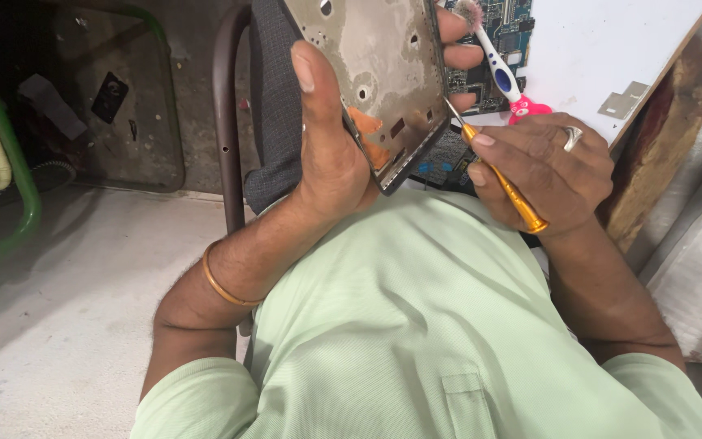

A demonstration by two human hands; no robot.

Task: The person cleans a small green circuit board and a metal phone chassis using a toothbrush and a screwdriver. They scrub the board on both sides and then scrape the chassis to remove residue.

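Metal backplate [371,69] of some flat device, prob a tablet or small screen frame, is held up tilted in front of the chest, bare inner face toward the camera. Left hand [331,138] is wrapped round its lower left edge, thumb lying up along the face, fingertips showing past the far right edge. Firm closed grip.

Right hand [542,167] is closed round a small orange-handled screwdriver [497,175], held pencil-style betw thumb and fingers, ring on one finger. Its thin tip sits at the plate's lower right edge, touching or just beside it; can't tell if it's seated in a screw.

Progress, as a judgement: plate looks already stripped. No board on it, only empty holes, cutouts and a couple of orange tape patches. Circuit board [493,49] lies separate behind, on the white worktop [611,41], w/ a blue-and-white toothbrush [493,61] with a pink base resting across it. So separation seems done; what's left appears to be edge work w/ the driver. No loose screws visible.

Green chair frame [18,154] stands well apart on the left.
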